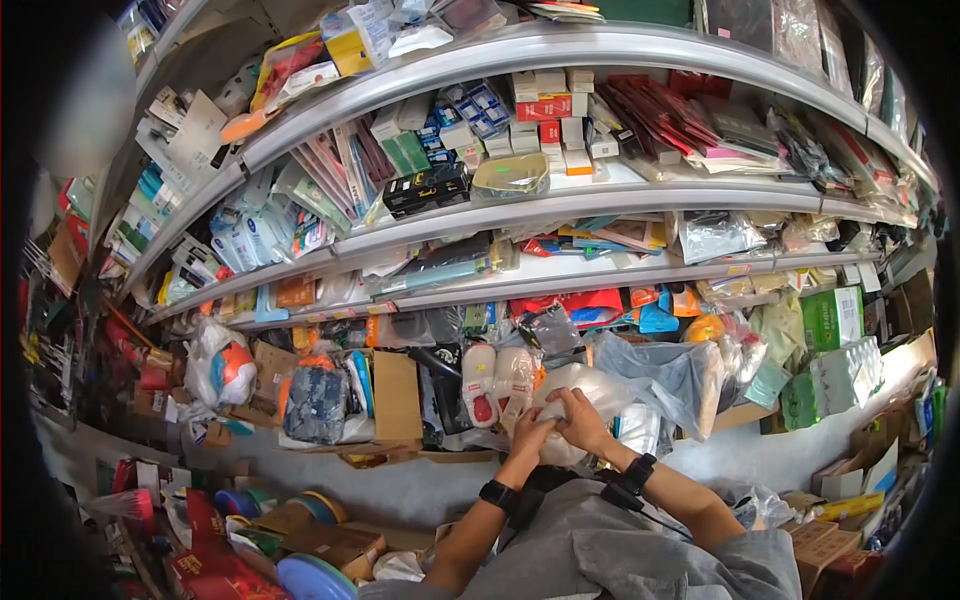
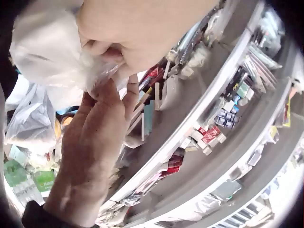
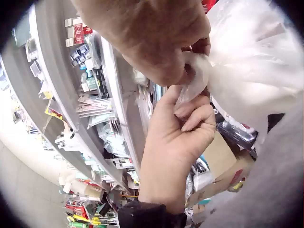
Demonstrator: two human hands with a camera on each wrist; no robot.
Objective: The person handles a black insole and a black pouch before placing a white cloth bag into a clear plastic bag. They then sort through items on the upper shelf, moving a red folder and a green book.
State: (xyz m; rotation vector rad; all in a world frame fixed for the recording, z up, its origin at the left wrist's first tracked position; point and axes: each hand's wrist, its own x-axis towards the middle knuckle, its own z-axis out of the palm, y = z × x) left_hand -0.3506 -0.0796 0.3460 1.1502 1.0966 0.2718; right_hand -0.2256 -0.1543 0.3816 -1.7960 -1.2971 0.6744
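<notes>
A translucent white plastic bag (image 1: 592, 388) bulges in front of the person's body, its neck gathered into a twist. My left hand (image 1: 530, 432) pinches the twisted end of that neck between curled fingers and thumb, which the right wrist view shows from the side. Close against it, my right hand (image 1: 584, 422) grips the same gathered plastic (image 3: 197, 78) nearer the bag's full part. In the left wrist view the fingertips of both hands meet at the twist (image 2: 102, 76). What the bag contains is hidden by its cloudy film.
Just beyond the hands hang pale slippers (image 1: 497, 378) with red marks. A cardboard box (image 1: 398, 395) stands to their left, and a grey plastic bag (image 1: 665, 375) lies to the right. Shelves (image 1: 600, 212) packed with small goods curve across the front. Behind, blue basins (image 1: 312, 578) and cartons crowd the floor.
</notes>
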